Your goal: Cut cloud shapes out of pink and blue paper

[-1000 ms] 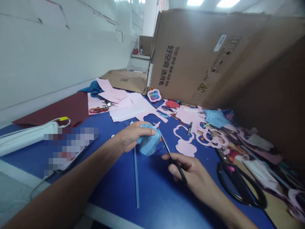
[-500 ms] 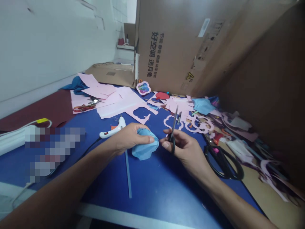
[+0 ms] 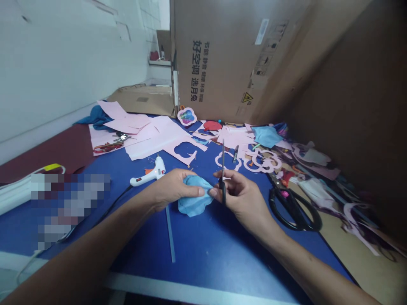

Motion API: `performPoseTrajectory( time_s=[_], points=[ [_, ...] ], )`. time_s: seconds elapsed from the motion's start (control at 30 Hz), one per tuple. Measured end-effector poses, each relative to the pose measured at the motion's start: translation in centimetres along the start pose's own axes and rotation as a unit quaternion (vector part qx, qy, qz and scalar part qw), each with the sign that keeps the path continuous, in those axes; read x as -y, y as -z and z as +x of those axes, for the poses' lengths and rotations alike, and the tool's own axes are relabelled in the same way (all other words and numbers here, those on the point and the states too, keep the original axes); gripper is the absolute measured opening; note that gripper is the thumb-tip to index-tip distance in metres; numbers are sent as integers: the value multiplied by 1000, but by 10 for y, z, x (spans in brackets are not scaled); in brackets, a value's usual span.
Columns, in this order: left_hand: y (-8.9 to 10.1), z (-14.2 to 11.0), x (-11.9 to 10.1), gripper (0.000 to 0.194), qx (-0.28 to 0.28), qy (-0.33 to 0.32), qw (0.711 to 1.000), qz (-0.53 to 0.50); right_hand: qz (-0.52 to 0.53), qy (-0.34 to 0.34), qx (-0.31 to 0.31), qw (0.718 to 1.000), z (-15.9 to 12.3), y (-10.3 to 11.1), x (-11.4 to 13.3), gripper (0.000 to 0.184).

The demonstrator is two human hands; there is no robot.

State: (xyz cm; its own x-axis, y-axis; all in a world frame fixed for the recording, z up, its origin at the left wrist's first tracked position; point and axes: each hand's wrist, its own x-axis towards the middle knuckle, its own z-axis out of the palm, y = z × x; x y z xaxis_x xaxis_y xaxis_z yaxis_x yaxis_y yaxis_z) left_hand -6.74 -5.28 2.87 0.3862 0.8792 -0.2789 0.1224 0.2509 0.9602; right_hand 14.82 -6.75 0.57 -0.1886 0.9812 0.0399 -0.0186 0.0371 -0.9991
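Observation:
A light blue piece of fabric (image 3: 194, 204) with a scalloped edge is pinched between the thumb and fingers of my left hand (image 3: 173, 188). My right hand (image 3: 243, 195) keeps a small pair of black-handled scissors (image 3: 223, 186) hooked in its fingers, blades pointing up and away. The right thumb and fingertips reach the fabric's right edge and appear to touch it. Behind my left hand lies a white glue gun (image 3: 149, 174) on the blue table. A narrow blue-grey strip (image 3: 171, 237) lies below the fabric.
Pink sheets (image 3: 149, 137) and flower-shaped pink cut-outs (image 3: 262, 161) cover the back. Large black scissors (image 3: 295, 209) lie at the right, near a heap of scraps (image 3: 318, 192). A cardboard box (image 3: 229, 55) stands behind. A white power strip (image 3: 19, 190) is at the left.
My right hand has moved left with the scissors, and its fingertips have come to the fabric's edge. The fabric has turned slightly in my left hand. The whole view has shifted a little.

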Motion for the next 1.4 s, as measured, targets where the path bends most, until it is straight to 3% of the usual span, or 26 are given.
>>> performPoseTrajectory(
  time_s=[0.33,0.57,0.67,0.87,1.4],
  points=[
    [-2,6,2,37,-33,-5,993,-110,11,-12,-7,1000,1,-1,-2,58],
    [2,5,1,34,-54,-39,987,-145,-22,-27,94,995,3,13,8,54],
    [8,4,-3,34,-65,-40,986,-151,-77,-25,155,985,5,25,16,48],
    [17,3,-7,35,-86,-29,982,-165,-134,-35,218,966,10,43,16,50],
    [25,5,-8,32,-90,-19,970,-224,-133,-48,251,957,14,50,9,45]
  ],
)
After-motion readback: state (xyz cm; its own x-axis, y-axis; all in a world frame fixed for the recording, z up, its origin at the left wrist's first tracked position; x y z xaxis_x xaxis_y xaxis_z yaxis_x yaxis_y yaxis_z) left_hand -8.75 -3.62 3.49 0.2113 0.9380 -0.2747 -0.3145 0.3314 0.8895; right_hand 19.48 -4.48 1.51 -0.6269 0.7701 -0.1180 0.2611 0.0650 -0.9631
